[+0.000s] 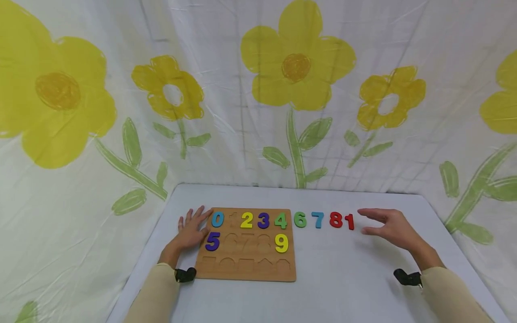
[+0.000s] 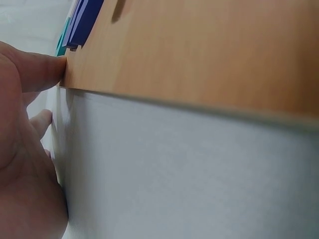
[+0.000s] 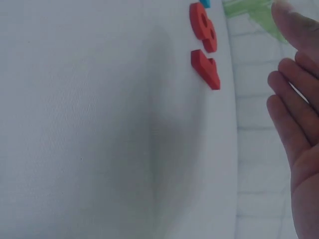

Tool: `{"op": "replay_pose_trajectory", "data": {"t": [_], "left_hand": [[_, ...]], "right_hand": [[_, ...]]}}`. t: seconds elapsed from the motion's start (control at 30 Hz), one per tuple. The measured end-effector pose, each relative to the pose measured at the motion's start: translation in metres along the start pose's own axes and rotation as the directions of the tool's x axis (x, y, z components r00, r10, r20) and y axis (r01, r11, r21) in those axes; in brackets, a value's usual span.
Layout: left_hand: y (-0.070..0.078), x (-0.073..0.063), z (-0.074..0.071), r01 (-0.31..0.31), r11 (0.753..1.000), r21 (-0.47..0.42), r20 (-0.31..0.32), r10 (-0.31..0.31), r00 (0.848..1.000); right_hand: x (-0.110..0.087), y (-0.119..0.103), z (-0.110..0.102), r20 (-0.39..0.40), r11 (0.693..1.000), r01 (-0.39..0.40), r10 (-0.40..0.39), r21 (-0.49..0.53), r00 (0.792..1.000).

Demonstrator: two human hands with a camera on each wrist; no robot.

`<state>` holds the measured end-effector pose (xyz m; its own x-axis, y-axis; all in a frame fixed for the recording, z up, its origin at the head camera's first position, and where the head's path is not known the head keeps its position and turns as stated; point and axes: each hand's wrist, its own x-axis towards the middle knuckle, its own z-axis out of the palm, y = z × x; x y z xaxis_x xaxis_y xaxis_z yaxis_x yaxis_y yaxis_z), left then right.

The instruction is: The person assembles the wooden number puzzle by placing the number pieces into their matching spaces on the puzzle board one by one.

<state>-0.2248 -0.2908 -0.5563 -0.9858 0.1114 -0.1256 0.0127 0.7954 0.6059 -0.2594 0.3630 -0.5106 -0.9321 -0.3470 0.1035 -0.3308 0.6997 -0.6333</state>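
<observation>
Fingers (image 1: 204, 216) of the left hand (image 1: 189, 235) are spread and nearly straight, grasping nothing, while we see its thumb (image 2: 42, 72) touching the left edge of the wooden board (image 1: 246, 272). Well to the right of the board we see the right hand (image 1: 393, 226), empty, its thumb and fingers wide apart and facing the red 1 (image 1: 350, 222). That piece is farthest from the board in a row running out from its upper right: green 6 (image 1: 296, 220) just beside the edge, then blue 7 (image 1: 317, 214), red 8 (image 1: 335, 219), and the 1, near the 8 but apart. On the board's top row we find blue 0 (image 1: 213, 220), yellow 2 (image 1: 247, 220), purple 3 (image 1: 265, 220) and green 4 (image 1: 281, 223), with a 1-shaped outline (image 1: 233, 218) between 0 and 2; on its second row, purple 5 (image 1: 214, 242) at the left end and yellow 9 (image 1: 287, 242) at the right. Beneath the board we see a white table (image 1: 343, 278), and behind it a flowered curtain (image 1: 222, 166).
</observation>
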Motion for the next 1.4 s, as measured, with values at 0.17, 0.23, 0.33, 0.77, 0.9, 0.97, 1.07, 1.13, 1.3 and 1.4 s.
{"op": "replay_pose_trajectory", "data": {"t": [0.17,0.23,0.33,0.77,0.9,0.97,1.07,1.13,1.3,1.4], "left_hand": [[0.000,0.000,0.001,-0.004,1.000,0.007,-0.009,0.004,1.000],[0.002,-0.001,0.001,-0.009,1.000,0.007,-0.017,0.009,1.000],[0.003,-0.001,0.001,-0.011,1.000,0.012,-0.025,0.011,1.000],[0.003,0.000,0.001,0.010,1.000,0.006,-0.009,-0.010,1.000],[0.003,-0.001,0.002,0.013,1.000,0.007,-0.012,-0.013,1.000],[0.003,-0.001,0.002,0.012,1.000,0.007,-0.013,-0.012,1.000],[0.002,-0.001,0.002,0.010,1.000,0.015,-0.011,-0.009,1.000],[0.001,-0.001,0.003,0.010,1.000,0.018,-0.009,-0.010,1.000],[0.001,-0.001,0.002,0.014,1.000,0.017,-0.009,-0.014,1.000],[0.002,-0.001,0.001,0.016,1.000,0.017,-0.013,-0.016,1.000]], "right_hand": [[0.007,0.008,0.010,0.007,1.000,-0.017,0.017,0.025,1.000],[0.010,0.011,0.013,0.015,0.999,-0.023,0.022,0.034,1.000],[0.013,0.015,0.017,0.016,0.999,-0.027,0.026,0.046,1.000],[0.027,0.032,0.032,0.019,0.997,-0.067,0.067,0.037,0.998],[0.030,0.030,0.038,0.017,0.998,-0.064,0.064,0.001,0.998],[0.031,0.029,0.040,0.014,0.998,-0.059,0.059,-0.019,0.998],[0.032,0.028,0.043,0.006,0.997,-0.075,0.075,-0.027,0.997],[0.032,0.028,0.043,0.010,0.997,-0.075,0.076,-0.027,0.997],[0.032,0.029,0.045,0.028,0.997,-0.078,0.078,-0.023,0.997],[0.032,0.029,0.046,0.020,0.997,-0.073,0.073,-0.025,0.997]]}}
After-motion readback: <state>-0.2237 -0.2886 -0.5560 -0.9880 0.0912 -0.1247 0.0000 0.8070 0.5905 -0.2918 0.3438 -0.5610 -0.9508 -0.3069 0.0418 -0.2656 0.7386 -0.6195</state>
